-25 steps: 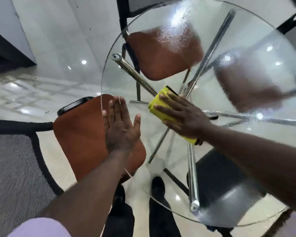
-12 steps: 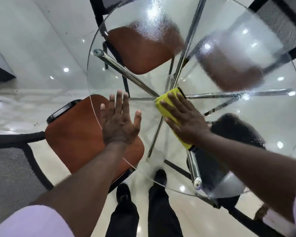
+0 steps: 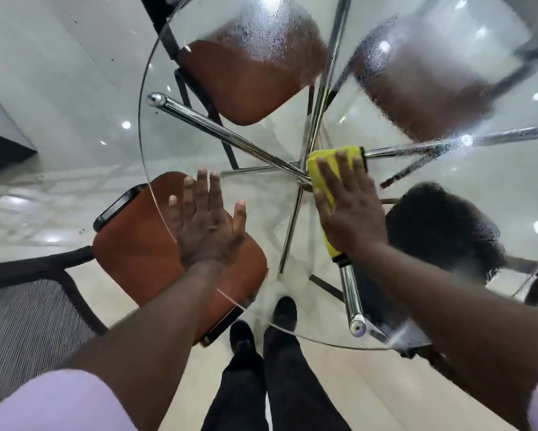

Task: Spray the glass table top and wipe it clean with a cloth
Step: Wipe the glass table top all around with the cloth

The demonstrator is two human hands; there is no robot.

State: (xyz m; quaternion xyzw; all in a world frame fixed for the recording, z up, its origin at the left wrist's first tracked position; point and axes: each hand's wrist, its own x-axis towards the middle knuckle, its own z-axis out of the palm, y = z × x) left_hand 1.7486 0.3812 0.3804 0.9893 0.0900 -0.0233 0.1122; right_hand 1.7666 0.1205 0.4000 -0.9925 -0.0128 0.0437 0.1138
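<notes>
The round glass table top [image 3: 168,144] fills the upper right of the head view, on chrome legs. Its far and right parts are fogged with spray droplets; the near left part looks clear. My right hand [image 3: 351,209] lies flat on a yellow cloth [image 3: 320,169] with a black edge, pressing it onto the glass near the table's middle. My left hand [image 3: 207,225] rests palm down with fingers spread on the glass near its left rim, holding nothing. No spray bottle is in view.
Brown-seated chairs stand around the table: one under my left hand [image 3: 131,253], one at the far side [image 3: 246,82], one at the far right [image 3: 416,98]. A black seat [image 3: 441,231] sits under the right part. My black shoes [image 3: 261,325] stand at the near rim.
My right hand has slid the yellow cloth rightward across the middle of the glass. My left hand has stayed flat by the left rim. The camera has shifted over the table.
</notes>
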